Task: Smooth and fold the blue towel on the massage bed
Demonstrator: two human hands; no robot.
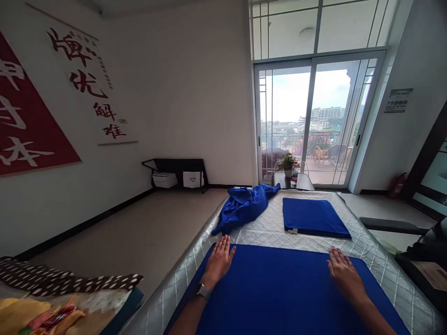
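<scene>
A large blue cloth (279, 288) lies spread flat on a quilted silver mattress (265, 228). Near its far left corner, my left hand (220, 258) rests palm down with the fingers stretched out; a watch is on that wrist. Toward the far right corner, my right hand (344, 272) lies on the same cloth, fingers extended. Neither hand grips anything. Beyond the right hand sits a neatly folded blue cloth (314, 216) with a small white tag at its near edge. A crumpled blue cloth (246, 204) is heaped past my left hand.
Behind the mattress stands a small table (303, 182) with a potted plant (287, 163) and a bottle (294, 174), before glass sliding doors. A black rack (179, 166) is by the wall. Patterned fabric (63, 288) lies at lower left; a dark bench (391, 225) stands right.
</scene>
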